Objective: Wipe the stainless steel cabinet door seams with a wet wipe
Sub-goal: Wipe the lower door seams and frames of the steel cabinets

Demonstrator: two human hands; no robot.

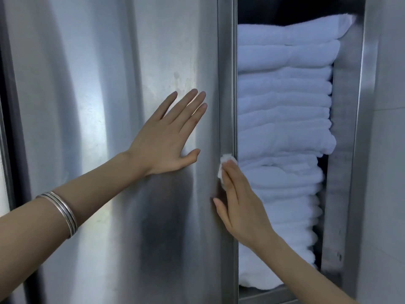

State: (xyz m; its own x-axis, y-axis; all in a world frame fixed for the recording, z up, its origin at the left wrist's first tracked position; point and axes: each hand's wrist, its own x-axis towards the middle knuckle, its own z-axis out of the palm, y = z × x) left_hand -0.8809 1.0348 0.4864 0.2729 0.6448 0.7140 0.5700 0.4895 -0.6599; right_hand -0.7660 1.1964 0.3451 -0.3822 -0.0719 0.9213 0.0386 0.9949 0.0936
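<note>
Steel door (109,106), left hand (166,137) flat on it, right hand (238,200) flat, pressing 1 wipe (225,160)

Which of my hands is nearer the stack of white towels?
Right. The right hand presses the wet wipe on the door seam beside the towels; the left hand lies flat on the door panel, farther left.

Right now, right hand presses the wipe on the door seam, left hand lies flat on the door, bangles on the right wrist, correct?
No: the head view shows the bangles on the left wrist. The rest holds: the right hand presses the wet wipe on the door seam, the left hand lies flat on the door.
</note>
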